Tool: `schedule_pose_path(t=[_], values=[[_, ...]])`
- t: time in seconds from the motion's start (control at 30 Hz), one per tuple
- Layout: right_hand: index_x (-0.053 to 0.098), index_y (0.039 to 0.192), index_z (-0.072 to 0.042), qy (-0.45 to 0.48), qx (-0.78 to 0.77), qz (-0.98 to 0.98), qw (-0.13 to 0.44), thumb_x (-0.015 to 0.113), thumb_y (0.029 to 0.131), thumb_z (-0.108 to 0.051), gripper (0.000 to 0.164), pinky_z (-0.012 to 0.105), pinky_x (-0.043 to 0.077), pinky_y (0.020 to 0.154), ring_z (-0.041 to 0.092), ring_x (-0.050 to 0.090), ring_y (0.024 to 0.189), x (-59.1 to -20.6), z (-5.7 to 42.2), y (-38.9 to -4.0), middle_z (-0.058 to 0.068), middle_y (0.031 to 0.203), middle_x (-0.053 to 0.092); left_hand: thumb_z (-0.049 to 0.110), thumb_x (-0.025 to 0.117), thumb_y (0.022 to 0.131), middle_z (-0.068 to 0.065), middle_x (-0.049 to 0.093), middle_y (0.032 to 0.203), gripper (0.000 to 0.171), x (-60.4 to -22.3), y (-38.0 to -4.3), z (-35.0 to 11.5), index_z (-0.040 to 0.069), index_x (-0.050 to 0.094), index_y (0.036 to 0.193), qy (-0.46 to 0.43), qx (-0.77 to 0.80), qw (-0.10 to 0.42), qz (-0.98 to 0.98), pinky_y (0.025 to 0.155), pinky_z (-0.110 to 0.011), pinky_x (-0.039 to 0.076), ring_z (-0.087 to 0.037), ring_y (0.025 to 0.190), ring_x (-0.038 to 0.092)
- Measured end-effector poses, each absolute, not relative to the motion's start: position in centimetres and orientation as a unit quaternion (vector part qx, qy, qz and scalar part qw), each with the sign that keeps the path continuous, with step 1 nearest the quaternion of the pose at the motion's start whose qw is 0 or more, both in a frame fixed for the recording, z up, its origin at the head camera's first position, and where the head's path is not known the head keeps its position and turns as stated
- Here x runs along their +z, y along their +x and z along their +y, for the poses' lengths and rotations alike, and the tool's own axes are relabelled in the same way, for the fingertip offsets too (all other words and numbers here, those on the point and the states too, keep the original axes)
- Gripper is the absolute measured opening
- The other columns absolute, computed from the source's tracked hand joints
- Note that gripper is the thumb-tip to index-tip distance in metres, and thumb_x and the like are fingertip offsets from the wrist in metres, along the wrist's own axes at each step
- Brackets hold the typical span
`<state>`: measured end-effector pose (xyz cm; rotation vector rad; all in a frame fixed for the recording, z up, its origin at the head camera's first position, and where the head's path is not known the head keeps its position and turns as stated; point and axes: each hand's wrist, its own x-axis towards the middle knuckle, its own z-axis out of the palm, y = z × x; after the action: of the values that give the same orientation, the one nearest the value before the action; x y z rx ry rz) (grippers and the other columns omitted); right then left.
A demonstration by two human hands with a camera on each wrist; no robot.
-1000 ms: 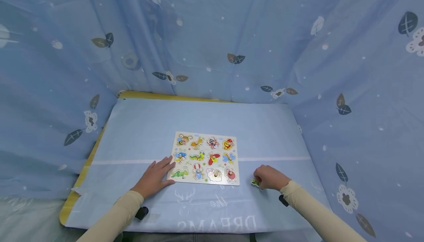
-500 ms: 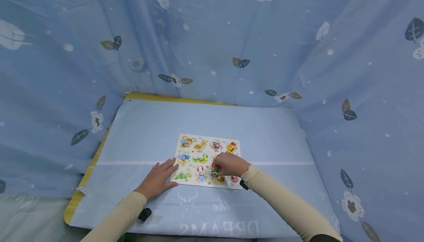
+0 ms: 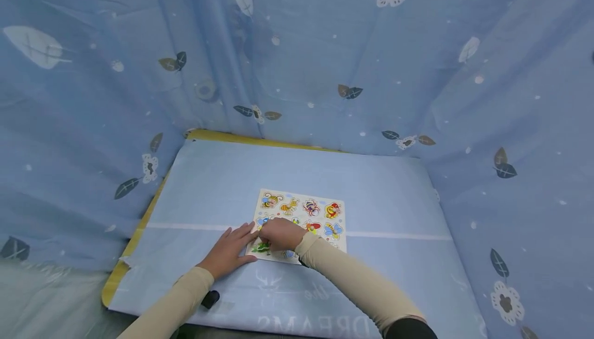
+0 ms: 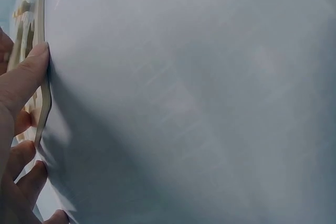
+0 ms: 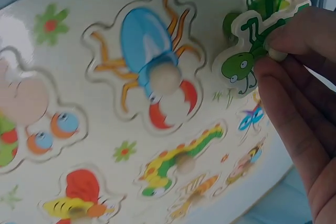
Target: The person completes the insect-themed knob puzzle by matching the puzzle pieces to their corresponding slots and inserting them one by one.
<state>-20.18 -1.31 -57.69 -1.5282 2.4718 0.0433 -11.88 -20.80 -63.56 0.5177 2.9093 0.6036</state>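
Note:
A pegged puzzle board (image 3: 299, 198) with insect pieces lies on the table. My right hand (image 3: 282, 233) is over its near left part, pinching the small wooden knob of a green grasshopper piece (image 5: 239, 69). In the right wrist view this piece overlaps the green grasshopper picture (image 5: 273, 1) on the board, slightly offset from it. Beside it sits a blue beetle piece (image 5: 144, 32) with its own knob. My left hand (image 3: 229, 251) lies with fingers extended at the board's left edge; the left wrist view shows its thumb (image 4: 31, 66) against that edge.
A pale blue cloth (image 3: 380, 194) with printed lettering covers the table, and a yellow edge (image 3: 260, 142) shows at the back and left. Blue patterned curtains (image 3: 306, 45) surround the table. The right forearm (image 3: 357, 282) crosses the board's near right corner.
My right hand has carried the grasshopper piece from the table right of the board, across the board, to its near left corner. The left hand has stayed at the left edge.

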Motion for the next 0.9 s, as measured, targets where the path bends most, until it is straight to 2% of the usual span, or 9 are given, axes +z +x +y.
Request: schedule_pose_path(t=[0.17,0.27,0.37,0.57,0.77,0.9], values=[[0.075,0.084,-0.022,-0.52,0.034,0.846,0.115,0.083,0.084,-0.011,0.014,0.019,0.046,0.059,0.004,0.051,0.063,-57.9,-2.6,-19.8,-0.013,0.074,0.069,0.051,0.078,0.088,-0.007,0.039,0.167,0.079,-63.6,-12.1,-20.6,0.015,0.052,0.153,0.168,0.198,0.065,0.963,0.125,-0.065,0.029,-0.031,0.155,0.036],[0.077,0.087,-0.023,-0.515,0.04,0.848,0.117,0.082,0.087,-0.013,0.011,0.021,0.05,0.061,0.004,0.055,0.065,-58.1,-2.9,-19.7,-0.013,0.079,0.072,0.051,0.078,0.088,-0.008,0.039,0.167,0.08,-63.5,-12.2,-20.5,0.012,0.052,0.153,0.167,0.199,0.068,0.963,0.125,-0.065,0.029,-0.031,0.155,0.036],[0.077,0.084,-0.023,-0.512,0.037,0.85,0.12,0.082,0.086,-0.012,0.013,0.02,0.048,0.059,0.005,0.053,0.063,-58.1,-3.2,-19.8,-0.013,0.074,0.07,0.052,0.078,0.088,-0.008,0.038,0.167,0.082,-63.5,-12.3,-20.5,0.011,0.051,0.153,0.164,0.198,0.074,0.964,0.125,-0.065,0.028,-0.031,0.156,0.036],[0.076,0.081,-0.021,-0.517,0.031,0.845,0.129,0.082,0.085,-0.01,0.014,0.02,0.035,0.052,0.007,0.045,0.059,-57.7,-3.6,-19.3,-0.012,0.063,0.061,0.051,0.078,0.088,-0.008,0.039,0.167,0.083,-63.7,-12.3,-20.7,0.008,0.051,0.153,0.164,0.2,0.074,0.963,0.125,-0.066,0.028,-0.031,0.156,0.035],[0.078,0.085,-0.022,-0.498,0.017,0.855,0.147,0.082,0.087,-0.012,0.011,0.017,0.045,0.058,0.004,0.053,0.063,-57.9,-3.6,-19.5,-0.013,0.072,0.07,0.051,0.078,0.088,-0.008,0.039,0.167,0.078,-63.9,-12.2,-20.8,0.009,0.054,0.15,0.164,0.199,0.067,0.964,0.125,-0.066,0.029,-0.031,0.155,0.036],[0.078,0.083,-0.021,-0.494,0.016,0.853,0.167,0.082,0.085,-0.01,0.013,0.016,0.044,0.056,0.004,0.052,0.062,-57.8,-3.6,-19.5,-0.013,0.073,0.07,0.05,0.078,0.088,-0.009,0.039,0.167,0.078,-63.9,-12.2,-20.8,0.009,0.055,0.15,0.169,0.205,0.067,0.962,0.125,-0.066,0.029,-0.032,0.155,0.036]])
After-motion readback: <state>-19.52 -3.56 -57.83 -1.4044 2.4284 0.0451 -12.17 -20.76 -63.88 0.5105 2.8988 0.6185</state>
